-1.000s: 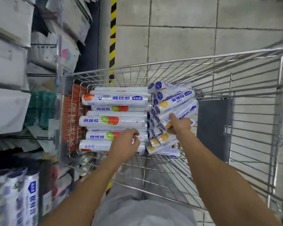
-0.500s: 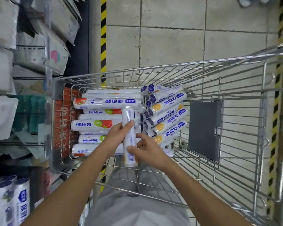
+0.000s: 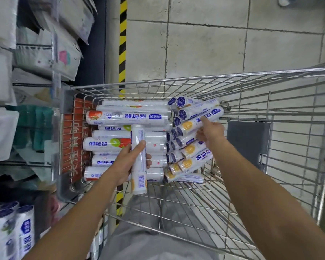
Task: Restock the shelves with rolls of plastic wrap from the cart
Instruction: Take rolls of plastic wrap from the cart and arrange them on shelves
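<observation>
Wrapping left fingers (image 3: 141, 145) clamp one roll (image 3: 139, 172); right fingers (image 3: 204, 120), grip unclear, touch stacked rolls (image 3: 188, 125).

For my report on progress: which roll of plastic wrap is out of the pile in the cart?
The roll gripped by the left hand: it is raised across the pile; the others lie stacked in the cart.
</observation>
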Motion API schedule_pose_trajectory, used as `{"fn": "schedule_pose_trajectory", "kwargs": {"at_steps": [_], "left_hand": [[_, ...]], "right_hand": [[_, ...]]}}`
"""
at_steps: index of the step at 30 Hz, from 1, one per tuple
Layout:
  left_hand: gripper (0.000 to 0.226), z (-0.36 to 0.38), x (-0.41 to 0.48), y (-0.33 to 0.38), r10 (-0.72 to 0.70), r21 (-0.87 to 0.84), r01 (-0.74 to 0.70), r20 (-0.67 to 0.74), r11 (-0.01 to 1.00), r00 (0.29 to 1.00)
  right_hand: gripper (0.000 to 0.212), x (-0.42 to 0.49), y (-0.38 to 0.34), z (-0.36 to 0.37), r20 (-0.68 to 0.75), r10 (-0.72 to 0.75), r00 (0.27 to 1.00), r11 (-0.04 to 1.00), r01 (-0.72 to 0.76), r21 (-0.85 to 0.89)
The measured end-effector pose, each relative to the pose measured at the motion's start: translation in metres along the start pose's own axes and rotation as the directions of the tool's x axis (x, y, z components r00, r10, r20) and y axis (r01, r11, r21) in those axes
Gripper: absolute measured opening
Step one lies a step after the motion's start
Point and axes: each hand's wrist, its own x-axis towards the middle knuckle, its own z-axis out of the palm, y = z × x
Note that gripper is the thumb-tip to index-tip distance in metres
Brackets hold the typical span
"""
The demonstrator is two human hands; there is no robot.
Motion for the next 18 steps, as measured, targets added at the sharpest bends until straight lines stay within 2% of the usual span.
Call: {"fn": "schedule_pose_trajectory", "kwargs": {"at_steps": [2,5,7,11,15,18], "left_hand": [[0.066,0.000,0.005,0.001,0.002,-0.004,-0.002,-0.023,1.000,1.000],[0.055,-0.001,0.011,0.003,0.000,0.010,0.001,-0.056,1.000,0.998],[0.050,-0.002,0.013,0.004,0.007,0.020,-0.006,-0.060,1.000,0.998],[0.043,-0.005,0.013,0.005,0.015,0.004,-0.015,-0.057,1.000,0.998],[0.036,-0.005,0.003,0.008,0.007,-0.009,-0.008,-0.062,1.000,0.998],[0.036,-0.005,-0.010,0.012,0.013,-0.016,-0.014,-0.063,1.000,0.998]], "right_hand": [[0.050,0.023,-0.007,0.007,-0.031,0.069,0.997,0.998,-0.069,0.013],[0.073,0.050,-0.008,0.015,-0.041,0.114,0.993,0.993,-0.114,0.000],[0.077,0.056,-0.008,0.018,-0.046,0.129,0.991,0.992,-0.129,-0.002],[0.054,0.043,-0.015,0.014,0.012,0.141,0.990,0.985,-0.141,0.098],[0.027,0.009,-0.008,0.002,0.087,0.036,0.996,0.993,-0.046,0.111],[0.028,-0.021,0.009,-0.011,0.182,-0.024,0.983,0.989,-0.003,0.145]]}}
